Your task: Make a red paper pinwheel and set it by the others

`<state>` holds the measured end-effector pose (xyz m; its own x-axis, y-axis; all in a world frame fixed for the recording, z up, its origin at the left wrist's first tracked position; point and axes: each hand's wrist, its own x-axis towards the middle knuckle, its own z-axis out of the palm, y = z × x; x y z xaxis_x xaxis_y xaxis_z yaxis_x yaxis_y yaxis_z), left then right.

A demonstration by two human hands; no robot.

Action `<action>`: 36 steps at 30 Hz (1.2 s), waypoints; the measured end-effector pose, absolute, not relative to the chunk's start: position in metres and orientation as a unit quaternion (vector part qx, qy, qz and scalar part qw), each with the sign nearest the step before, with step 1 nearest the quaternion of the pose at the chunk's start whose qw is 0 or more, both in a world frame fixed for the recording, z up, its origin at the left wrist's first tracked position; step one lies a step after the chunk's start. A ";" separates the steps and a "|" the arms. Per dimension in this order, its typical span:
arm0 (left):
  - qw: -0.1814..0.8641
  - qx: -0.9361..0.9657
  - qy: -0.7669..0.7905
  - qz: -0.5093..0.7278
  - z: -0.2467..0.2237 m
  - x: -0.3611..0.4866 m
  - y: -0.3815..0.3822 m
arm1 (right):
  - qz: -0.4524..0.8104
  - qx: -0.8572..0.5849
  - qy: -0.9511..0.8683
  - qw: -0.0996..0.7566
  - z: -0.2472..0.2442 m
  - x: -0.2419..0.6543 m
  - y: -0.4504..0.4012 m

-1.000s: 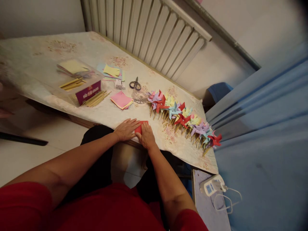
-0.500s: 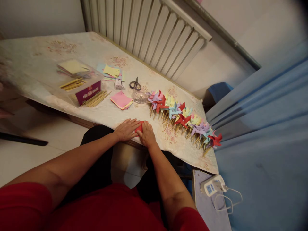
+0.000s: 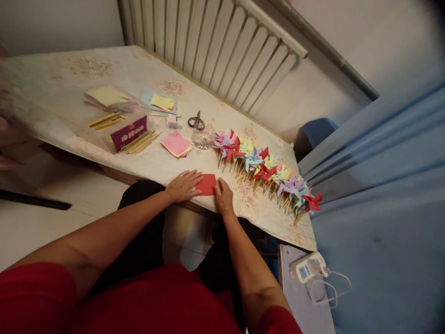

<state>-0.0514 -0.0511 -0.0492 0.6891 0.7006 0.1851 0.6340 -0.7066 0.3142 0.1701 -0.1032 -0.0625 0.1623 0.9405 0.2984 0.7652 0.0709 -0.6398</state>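
A red sheet of paper (image 3: 206, 184) lies on the table's near edge between my hands. My left hand (image 3: 184, 186) rests flat over its left end, fingers stretched out and pointing right. At the right edge of the sheet, my right hand (image 3: 224, 195) has its fingers curled, with thumb and fingertips closed on the paper's border. Beyond my hands sits a stack of square sheets (image 3: 177, 144), pink on top. To the right stand several finished paper pinwheels (image 3: 266, 171) on thin sticks, in red, yellow, blue and purple.
A clear plastic box (image 3: 93, 132) holds paper and sticks; more sticks (image 3: 142, 142) lean by its purple label. Scissors (image 3: 196, 121), small boxes (image 3: 173, 122), a bag of metal pins (image 3: 202, 139) and coloured paper (image 3: 162, 103) lie farther back. A radiator (image 3: 208, 41) lines the wall.
My right hand has slid right, from on top of the red paper to its right edge, uncovering more of the sheet. My left hand stays in place.
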 end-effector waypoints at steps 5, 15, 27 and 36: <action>0.179 0.867 0.408 0.224 -0.053 -0.050 -0.046 | 0.107 -0.686 -0.592 0.410 -0.068 0.193 -0.131; 0.260 0.791 0.432 0.347 -0.067 -0.054 -0.045 | 0.094 -0.679 -0.610 0.398 -0.063 0.181 -0.148; 0.277 0.753 0.451 0.390 -0.065 -0.064 -0.083 | 0.175 -0.782 -0.483 0.352 -0.043 0.172 -0.124; 0.431 0.678 0.477 0.357 -0.056 -0.066 -0.121 | 0.189 -0.818 -0.437 0.321 -0.033 0.160 -0.108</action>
